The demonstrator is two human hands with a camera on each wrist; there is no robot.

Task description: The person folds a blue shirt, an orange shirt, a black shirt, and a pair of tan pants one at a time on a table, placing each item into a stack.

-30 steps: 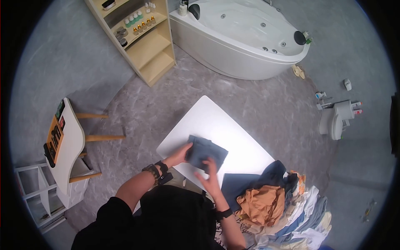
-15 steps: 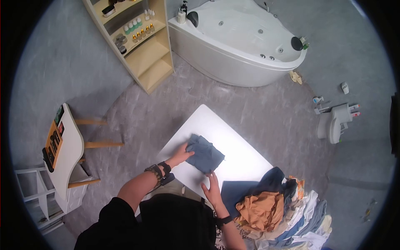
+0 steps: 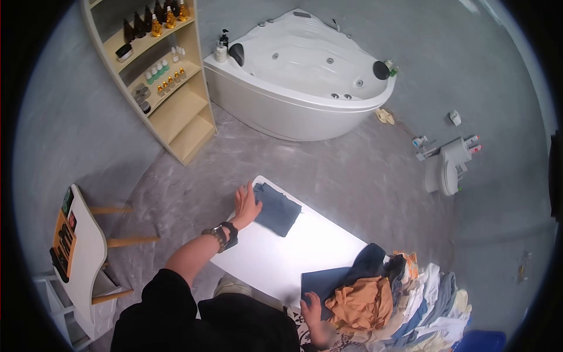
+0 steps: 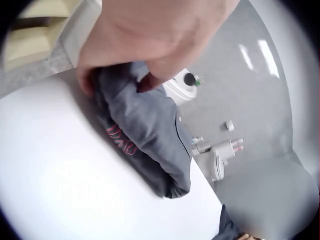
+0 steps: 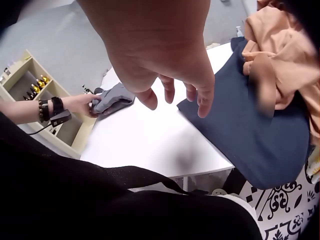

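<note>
A folded blue-grey garment (image 3: 278,212) lies at the far left corner of the white table (image 3: 258,264). My left hand (image 3: 246,206) holds its left end; in the left wrist view the thumb and fingers of the left hand (image 4: 145,45) pinch the cloth, and red lettering shows on its side. My right hand (image 3: 312,311) is at the table's near right, fingers loosely spread and holding nothing. In the right wrist view the right hand (image 5: 165,55) hangs over the table beside a flat navy garment (image 5: 245,130).
An orange-brown garment (image 3: 363,302) is heaped on the navy one. Beside it rises a pile of mixed clothes (image 3: 434,305), with a blue container (image 3: 481,340) at its right. A bathtub (image 3: 299,117), a shelf unit (image 3: 182,117) and a small side table (image 3: 88,246) stand around.
The folded garment has moved to the table's far left corner with my left hand. My right hand has left it and moved right, towards the clothes. The head view has tilted up.
</note>
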